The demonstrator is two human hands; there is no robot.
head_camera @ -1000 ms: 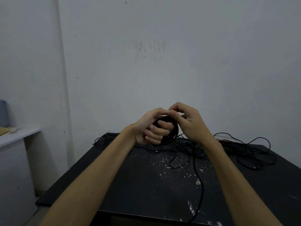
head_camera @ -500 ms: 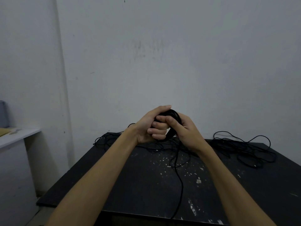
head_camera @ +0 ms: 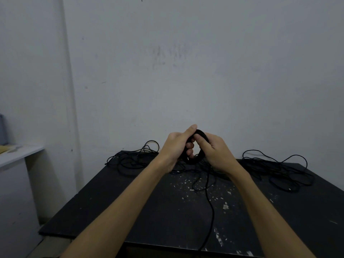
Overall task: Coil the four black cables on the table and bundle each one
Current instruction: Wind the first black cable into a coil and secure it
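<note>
Since a second ago the right hand has dropped beside the left hand, both gripping the small black cable coil above the scuffed black table, with its tail and loose black cables behind apparently left to coil.

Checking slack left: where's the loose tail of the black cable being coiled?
Head view: it drops from the black cable coil gripped by both hands, runs down the dark table's centre and off its near edge.

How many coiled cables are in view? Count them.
1: the coil gripped by left hand and right hand. Loose cables lie tangled on the table; arms may hide more.
</note>
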